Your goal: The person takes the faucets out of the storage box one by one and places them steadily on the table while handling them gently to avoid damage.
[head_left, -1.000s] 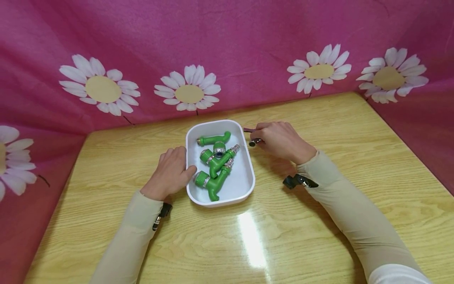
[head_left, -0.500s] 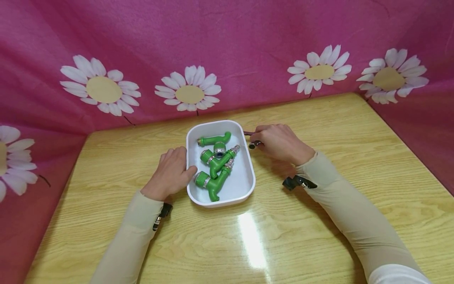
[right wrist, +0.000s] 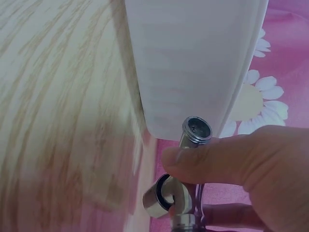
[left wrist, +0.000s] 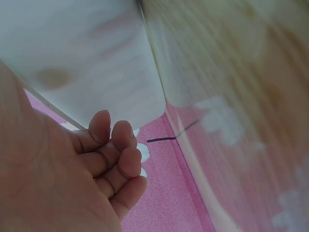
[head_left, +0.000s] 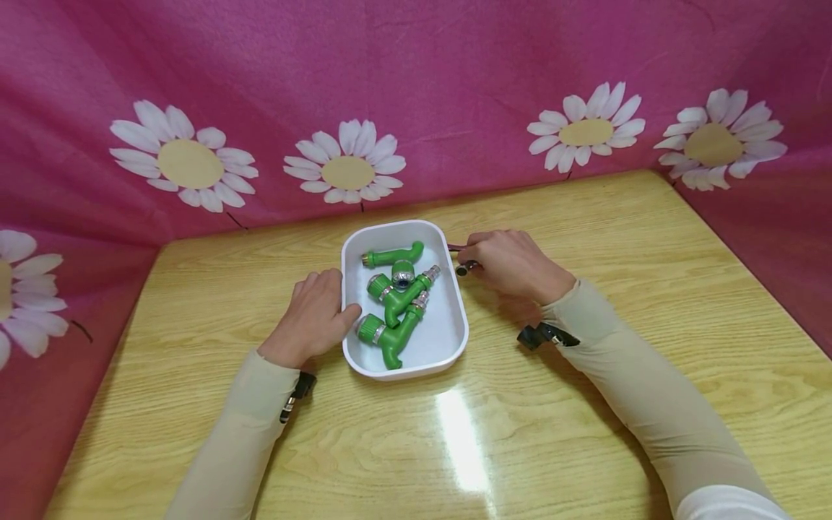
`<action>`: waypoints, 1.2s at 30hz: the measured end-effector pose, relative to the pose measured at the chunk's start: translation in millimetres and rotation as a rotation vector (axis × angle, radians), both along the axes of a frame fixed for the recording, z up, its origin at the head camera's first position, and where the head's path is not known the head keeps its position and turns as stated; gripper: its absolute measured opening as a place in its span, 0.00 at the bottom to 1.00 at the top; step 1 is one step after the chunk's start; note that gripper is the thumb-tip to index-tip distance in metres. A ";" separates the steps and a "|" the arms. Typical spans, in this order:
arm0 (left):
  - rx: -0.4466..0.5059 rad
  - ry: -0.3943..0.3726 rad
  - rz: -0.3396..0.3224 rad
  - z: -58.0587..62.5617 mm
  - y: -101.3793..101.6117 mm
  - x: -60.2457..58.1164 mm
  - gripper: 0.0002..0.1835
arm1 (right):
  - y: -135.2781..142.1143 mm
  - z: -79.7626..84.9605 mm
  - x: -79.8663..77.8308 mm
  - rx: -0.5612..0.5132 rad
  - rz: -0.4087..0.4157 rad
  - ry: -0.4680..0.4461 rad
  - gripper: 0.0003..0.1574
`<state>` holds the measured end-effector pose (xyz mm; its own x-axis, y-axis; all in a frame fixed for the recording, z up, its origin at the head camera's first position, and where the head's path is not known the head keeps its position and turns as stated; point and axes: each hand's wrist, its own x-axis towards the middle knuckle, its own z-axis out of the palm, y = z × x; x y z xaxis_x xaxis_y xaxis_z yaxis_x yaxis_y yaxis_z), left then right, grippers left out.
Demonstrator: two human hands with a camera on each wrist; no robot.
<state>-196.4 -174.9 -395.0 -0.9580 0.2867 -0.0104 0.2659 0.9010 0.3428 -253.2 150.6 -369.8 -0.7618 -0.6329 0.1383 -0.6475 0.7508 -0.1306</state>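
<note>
Right fingers around metal fitting, slightly lower in head view now

The head camera is looking forward and down from 6 o'clock, well back, taking in the white tray, tabletop and pink curtain at 12. From about 8 o'clock of the tray, the left wrist camera is peering close past the left hand towards the curtain; the right wrist camera is doing likewise past the right hand from between 3 and 4. All three views are sharing the tray and curtain.
</note>
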 end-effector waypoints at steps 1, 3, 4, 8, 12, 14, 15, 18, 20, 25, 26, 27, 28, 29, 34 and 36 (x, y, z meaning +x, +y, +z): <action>0.000 0.001 0.000 -0.2 -0.1 0.0 0.24 | -0.1 -0.4 0.0 0.001 0.002 0.000 0.18; 0.001 0.002 -0.001 -0.4 -0.2 0.0 0.24 | -0.4 -1.1 -0.1 0.003 0.007 0.001 0.18; 0.000 0.004 -0.002 -0.4 -0.3 0.0 0.24 | -0.3 -1.6 -0.2 0.003 0.010 0.002 0.18; 0.002 0.013 -0.007 -0.1 -0.3 0.0 0.23 | -0.3 -2.8 -0.4 0.005 0.021 0.006 0.18; 0.008 0.032 -0.014 -0.1 -0.5 0.0 0.22 | -0.1 -4.1 -0.9 0.004 0.022 0.005 0.21; 0.010 0.034 -0.015 -0.2 -0.6 -0.1 0.21 | -0.2 -4.5 -0.7 0.003 0.022 0.006 0.21; 0.010 0.034 -0.015 -0.2 -0.6 -0.1 0.21 | -0.4 -4.6 -0.6 0.003 0.022 0.006 0.21; 0.011 0.027 -0.014 -0.1 -0.4 0.0 0.22 | -1.1 -4.9 -0.5 0.003 0.025 0.004 0.21; 0.011 0.022 -0.013 0.0 -0.5 -0.1 0.22 | -1.5 -5.2 -0.7 0.004 0.027 0.006 0.20; 0.013 0.016 -0.009 -0.1 -0.7 -0.4 0.21 | -1.5 -7.4 -1.9 0.007 0.032 0.014 0.21; 0.012 0.016 -0.009 -0.1 -0.8 -0.4 0.21 | -1.5 -7.8 -2.0 0.006 0.036 0.016 0.21; 0.010 0.017 -0.009 -0.3 -0.8 -0.5 0.21 | -1.5 -8.5 -2.2 0.007 0.039 0.018 0.21; 0.010 0.018 -0.009 -0.5 -0.8 -0.7 0.21 | -1.4 -8.9 -2.3 0.009 0.041 0.021 0.21; 0.008 0.018 -0.009 -0.6 -0.8 -0.7 0.21 | -1.4 -9.2 -2.0 0.010 0.043 0.023 0.20; 0.008 0.024 -0.011 -1.0 -0.8 -0.9 0.21 | -1.8 -9.5 -1.1 0.017 0.051 0.016 0.19; 0.009 0.025 -0.010 -0.8 -0.7 -0.8 0.21 | -2.5 -9.2 -0.6 0.021 0.046 0.008 0.20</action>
